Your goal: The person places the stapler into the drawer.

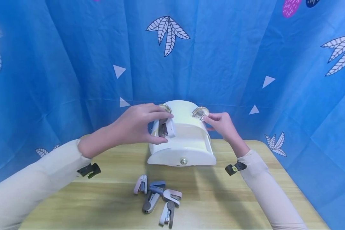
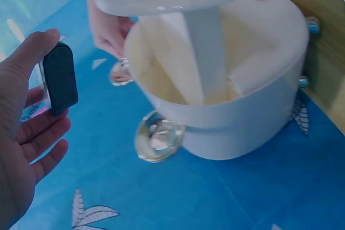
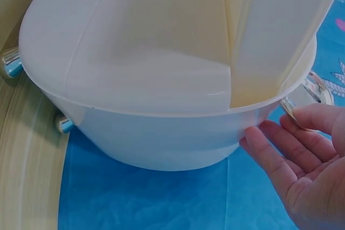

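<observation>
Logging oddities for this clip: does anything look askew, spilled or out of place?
Nothing looks damaged or spilled. Four staplers lie in a loose jumble on the table in front of the white box. The left hand holds a fifth stapler over the box, while the right hand pinches a knob.

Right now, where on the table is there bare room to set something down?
Bare wood lies left of the white box, under the left hand, and right of it, near the right hand. The front middle is crowded: the staplers cluster there.
</observation>
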A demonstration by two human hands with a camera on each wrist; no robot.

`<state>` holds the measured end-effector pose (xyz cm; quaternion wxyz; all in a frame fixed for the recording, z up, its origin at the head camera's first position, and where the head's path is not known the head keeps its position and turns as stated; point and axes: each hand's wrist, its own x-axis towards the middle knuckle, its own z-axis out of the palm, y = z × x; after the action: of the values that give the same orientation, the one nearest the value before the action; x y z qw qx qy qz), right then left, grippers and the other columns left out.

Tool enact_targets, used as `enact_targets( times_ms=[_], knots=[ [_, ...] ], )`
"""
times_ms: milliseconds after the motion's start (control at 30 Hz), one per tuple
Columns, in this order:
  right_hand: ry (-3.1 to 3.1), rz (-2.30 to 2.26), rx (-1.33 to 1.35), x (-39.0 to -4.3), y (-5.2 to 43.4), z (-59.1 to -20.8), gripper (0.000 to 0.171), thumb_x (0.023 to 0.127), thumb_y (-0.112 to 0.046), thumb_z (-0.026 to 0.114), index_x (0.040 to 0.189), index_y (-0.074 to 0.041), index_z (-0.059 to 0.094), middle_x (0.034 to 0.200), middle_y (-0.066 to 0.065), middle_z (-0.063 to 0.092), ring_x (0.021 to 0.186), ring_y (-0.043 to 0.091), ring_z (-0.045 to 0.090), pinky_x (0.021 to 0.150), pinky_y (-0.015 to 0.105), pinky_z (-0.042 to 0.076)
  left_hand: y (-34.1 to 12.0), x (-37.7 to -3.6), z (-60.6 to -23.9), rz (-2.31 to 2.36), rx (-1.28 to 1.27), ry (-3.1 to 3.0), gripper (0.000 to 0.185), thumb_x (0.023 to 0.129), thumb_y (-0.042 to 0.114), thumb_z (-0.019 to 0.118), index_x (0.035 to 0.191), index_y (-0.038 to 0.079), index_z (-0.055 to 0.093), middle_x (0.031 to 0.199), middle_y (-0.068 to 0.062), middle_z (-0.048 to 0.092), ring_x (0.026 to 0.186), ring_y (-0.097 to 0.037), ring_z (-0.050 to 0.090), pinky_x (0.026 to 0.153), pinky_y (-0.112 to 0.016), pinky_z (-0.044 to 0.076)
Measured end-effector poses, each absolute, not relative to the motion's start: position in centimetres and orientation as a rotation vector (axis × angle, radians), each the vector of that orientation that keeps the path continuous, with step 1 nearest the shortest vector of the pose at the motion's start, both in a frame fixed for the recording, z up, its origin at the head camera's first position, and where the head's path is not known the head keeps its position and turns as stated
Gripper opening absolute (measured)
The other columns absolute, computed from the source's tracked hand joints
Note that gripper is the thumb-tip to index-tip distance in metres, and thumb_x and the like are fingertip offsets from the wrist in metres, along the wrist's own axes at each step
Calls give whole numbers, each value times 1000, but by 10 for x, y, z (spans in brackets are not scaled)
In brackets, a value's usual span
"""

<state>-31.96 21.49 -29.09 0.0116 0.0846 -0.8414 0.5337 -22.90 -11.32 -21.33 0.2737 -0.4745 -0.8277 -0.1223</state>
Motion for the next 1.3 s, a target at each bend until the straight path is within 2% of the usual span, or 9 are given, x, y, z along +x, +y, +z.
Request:
enact_targets(
  times_ms=[400,633,967,1133,1300],
  knots=[
    [-2618,1671,281,-319,214,-290,41,100,-26,67,133,-3,66,134,19,66,127,32,62,88,40,60,-99,-255,-238,-70,-1338,-2360,63,71,46,92,121,13,74,108,-5,76,94,-20,70,82,-34,61],
    [-2628,1669,257,-317,213,-289,40,100,-26,67,133,-4,66,134,18,66,127,32,62,87,39,61,-94,-261,-253,48,-1355,-2413,52,75,42,89,116,14,75,98,-3,75,87,-18,69,78,-31,59],
    [-2620,1666,270,-316,214,-292,40,100,-27,67,132,-4,67,133,18,67,127,32,62,90,43,60,-84,-262,-270,176,-1240,-2539,47,81,41,85,117,14,74,104,-6,75,93,-21,69,78,-32,60],
    [-2616,1660,277,-317,214,-292,40,100,-26,67,132,-3,67,133,18,67,126,32,63,89,42,61,-86,-267,-280,237,-1227,-2485,38,84,39,82,114,16,75,100,-4,76,87,-18,68,69,-27,58],
    [-2624,1647,291,-318,215,-292,41,100,-27,67,133,-4,67,133,18,67,126,33,63,86,39,61,-91,-267,-280,170,-1272,-2413,40,82,41,85,112,16,76,98,-2,76,83,-16,69,63,-23,55]
  ],
)
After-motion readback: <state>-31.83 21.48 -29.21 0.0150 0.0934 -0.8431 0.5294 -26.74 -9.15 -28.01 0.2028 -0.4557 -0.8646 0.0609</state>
